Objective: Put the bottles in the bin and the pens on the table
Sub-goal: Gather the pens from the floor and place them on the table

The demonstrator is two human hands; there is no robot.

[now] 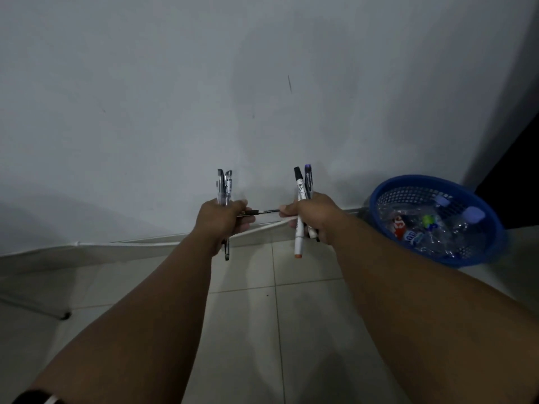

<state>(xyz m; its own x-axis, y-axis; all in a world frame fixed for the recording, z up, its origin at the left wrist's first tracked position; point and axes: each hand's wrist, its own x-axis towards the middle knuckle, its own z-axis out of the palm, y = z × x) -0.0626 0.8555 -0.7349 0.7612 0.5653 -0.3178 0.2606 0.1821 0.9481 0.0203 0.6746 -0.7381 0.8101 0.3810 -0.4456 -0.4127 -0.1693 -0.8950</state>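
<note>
My left hand (222, 221) is closed around a bunch of clear pens (224, 186) held upright, tips poking out below the fist. My right hand (310, 218) grips a white marker (299, 199) with a black cap and a purple-capped pen (308, 182), also upright. A thin dark pen (264, 211) spans horizontally between the two hands, pinched at both ends. Both hands are raised in front of a pale wall. A blue mesh bin (382, 193) sits at the right with several crushed clear plastic bottles (434, 225) inside.
Pale tiled floor (277, 316) lies below my arms. A white table edge (122, 249) runs along the wall at left, with a dark leg foot (65, 315) on the floor. A dark opening is at the far right.
</note>
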